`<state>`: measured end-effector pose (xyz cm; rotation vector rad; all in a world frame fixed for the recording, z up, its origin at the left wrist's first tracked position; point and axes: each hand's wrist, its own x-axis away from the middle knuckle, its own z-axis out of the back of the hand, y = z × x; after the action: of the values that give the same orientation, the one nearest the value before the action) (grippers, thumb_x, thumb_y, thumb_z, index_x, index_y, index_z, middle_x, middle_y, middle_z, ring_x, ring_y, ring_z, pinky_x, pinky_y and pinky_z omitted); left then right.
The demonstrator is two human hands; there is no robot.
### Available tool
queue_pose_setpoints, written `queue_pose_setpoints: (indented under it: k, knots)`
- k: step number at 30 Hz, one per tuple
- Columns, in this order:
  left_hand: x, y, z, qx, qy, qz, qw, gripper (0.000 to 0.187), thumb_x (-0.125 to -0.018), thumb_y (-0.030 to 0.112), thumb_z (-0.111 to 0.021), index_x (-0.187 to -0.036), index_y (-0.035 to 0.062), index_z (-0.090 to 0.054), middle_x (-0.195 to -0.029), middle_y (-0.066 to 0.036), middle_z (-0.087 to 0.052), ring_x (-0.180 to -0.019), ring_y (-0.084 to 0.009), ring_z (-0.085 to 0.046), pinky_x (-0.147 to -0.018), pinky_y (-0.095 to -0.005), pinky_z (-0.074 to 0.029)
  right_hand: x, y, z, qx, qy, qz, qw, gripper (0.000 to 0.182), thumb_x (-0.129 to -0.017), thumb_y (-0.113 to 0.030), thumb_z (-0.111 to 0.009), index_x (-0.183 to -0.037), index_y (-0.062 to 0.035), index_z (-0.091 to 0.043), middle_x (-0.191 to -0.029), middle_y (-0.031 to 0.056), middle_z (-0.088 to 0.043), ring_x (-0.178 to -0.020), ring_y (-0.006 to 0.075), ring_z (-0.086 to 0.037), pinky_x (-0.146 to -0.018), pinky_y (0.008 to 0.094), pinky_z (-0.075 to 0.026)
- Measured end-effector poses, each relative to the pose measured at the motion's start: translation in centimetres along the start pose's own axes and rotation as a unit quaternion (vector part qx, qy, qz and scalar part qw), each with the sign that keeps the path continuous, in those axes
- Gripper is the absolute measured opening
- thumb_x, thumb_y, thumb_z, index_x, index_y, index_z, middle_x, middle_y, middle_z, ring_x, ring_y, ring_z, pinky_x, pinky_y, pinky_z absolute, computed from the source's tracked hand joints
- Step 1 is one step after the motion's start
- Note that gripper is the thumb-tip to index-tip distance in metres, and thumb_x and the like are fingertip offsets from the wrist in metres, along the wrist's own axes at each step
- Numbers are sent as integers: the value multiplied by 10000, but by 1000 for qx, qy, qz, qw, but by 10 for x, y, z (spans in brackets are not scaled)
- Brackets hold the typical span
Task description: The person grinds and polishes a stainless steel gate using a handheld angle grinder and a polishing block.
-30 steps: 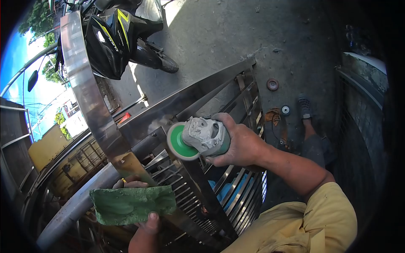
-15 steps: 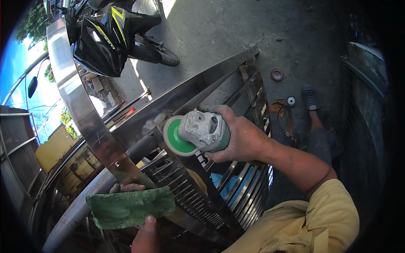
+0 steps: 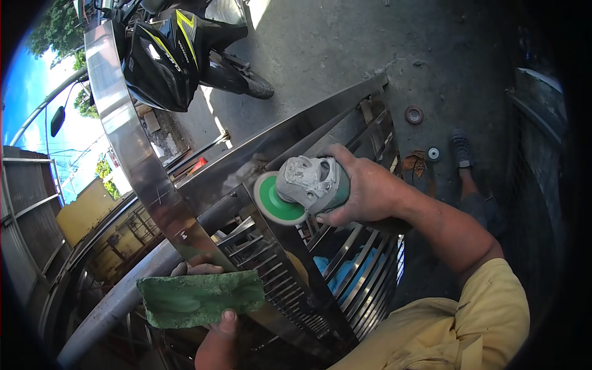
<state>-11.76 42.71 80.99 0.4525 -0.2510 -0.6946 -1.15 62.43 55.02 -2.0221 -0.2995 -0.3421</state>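
My right hand (image 3: 369, 190) is wrapped round the body of a dusty grey-green angle grinder (image 3: 311, 182). A round pad with a green centre and pale rim, the buffing wheel (image 3: 280, 200), sits on the grinder's left side, over the dark bars of a shiny metal gate (image 3: 271, 145). Lower left, my left hand (image 3: 216, 333) grips a rough green bar of polishing compound (image 3: 200, 298), thumb on the near edge and fingers behind the far edge. The bar is held apart from the wheel, in front of the gate's polished frame. Part of the left fingers is hidden behind it.
A black motorcycle (image 3: 185, 61) with yellow stripes stands at the upper left. On the concrete floor (image 3: 333, 43) lie a reddish disc (image 3: 414, 115) and a small pale wheel (image 3: 433, 154), near a shoe (image 3: 460, 148). A thick grey pipe (image 3: 117, 302) runs along the lower left.
The whole view has shifted slightly, so things sit a little further right. Both hands keep their holds on the grinder and the green bar.
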Motion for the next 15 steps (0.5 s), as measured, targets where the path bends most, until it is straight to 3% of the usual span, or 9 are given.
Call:
queue_pose_setpoints:
  k: [5, 7, 10, 15]
  knots:
    - [0, 3, 0, -9, -1, 17, 1000, 1085, -735, 524, -772, -1506, -30, -248, -1090, -138, -590, -1165, -351, -519, -1064, -505, -361, -6, 4, 6, 3, -1, 12, 1000, 1067, -690, -335, -900, -1469, 68, -294, -1205, 292, -651, -1157, 366, -663, -1053, 373, -503]
    - [-2, 4, 0, -31, -4, 3, 999, 1080, -757, 591, -734, -1470, -50, -237, -1060, -136, -591, -1123, -328, -538, -1049, -507, -385, -8, -2, 14, -10, -6, 3, 1000, 1069, -690, -337, -898, -1471, 70, -293, -1207, 293, -651, -1153, 363, -665, -1054, 373, -503]
    - [-2, 2, -3, -38, -1, -3, 999, 1072, -767, 621, -712, -1444, -61, -237, -1046, -135, -590, -1101, -319, -546, -1039, -512, -399, 1, 2, 3, 20, -16, -11, 1000, 1010, -669, -297, -924, -1444, -3, -345, -1191, 235, -674, -1136, 348, -673, -1055, 390, -499]
    - [3, -2, 5, -18, -21, 0, 1000, 1049, -741, 529, -756, -1492, -20, -270, -1095, -131, -581, -1192, -343, -502, -1073, -509, -362, 7, -3, -17, 131, 81, 93, 984, 1001, -663, -299, -927, -1420, -8, -341, -1040, 256, -698, -964, 427, -718, -887, 450, -586]
